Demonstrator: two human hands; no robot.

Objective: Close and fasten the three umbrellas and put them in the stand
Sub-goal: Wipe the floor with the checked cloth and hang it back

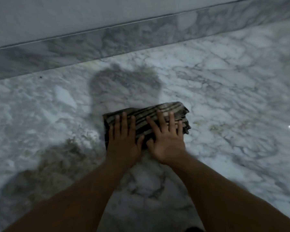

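Note:
A folded piece of dark and pale striped cloth (pixel 171 108) lies flat on the marble floor in the middle of the head view. My left hand (pixel 123 136) presses flat on its left part, fingers spread and pointing away from me. My right hand (pixel 166 138) lies flat on its right part, fingers apart. Neither hand grips anything. No umbrella and no stand are in view. The picture is dim and slightly blurred.
White marble floor with grey veins (pixel 224 97) spreads all around. A marble skirting strip (pixel 107 41) runs along the foot of a pale wall (pixel 74 14) at the back. Shadows of my head and arms fall on the floor at the left.

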